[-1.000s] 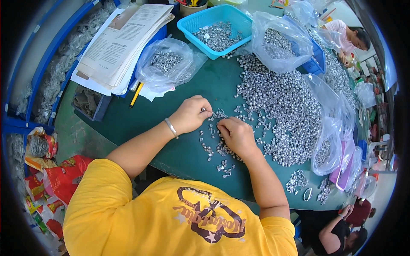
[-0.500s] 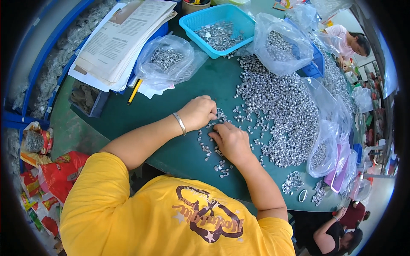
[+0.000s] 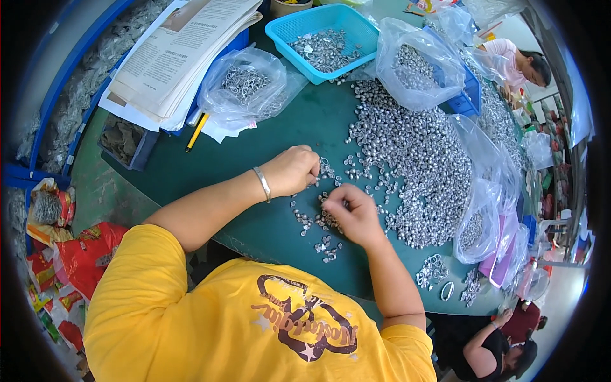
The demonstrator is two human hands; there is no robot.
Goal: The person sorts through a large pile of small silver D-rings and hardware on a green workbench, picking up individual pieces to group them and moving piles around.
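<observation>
In the head view, the papers (image 3: 165, 70) have rows of small print, too tiny to read. The yellow shirt (image 3: 165, 318) has big curly letters and stars on its back. The red bag (image 3: 95, 258) has print too, but it is too blurry to read.

Half a second ago, the right hand (image 3: 354, 215) was close up by the left hand (image 3: 291, 170). Now it is a bit lower and farther right, with a gap between them. The left hand is in nearly the same spot, its fingers pinched together. The right fingers are curled; I cannot tell if they grip anything. Small metal bits (image 3: 423, 172) lie around both hands and in a big heap on the green desk (image 3: 273, 140).
</observation>
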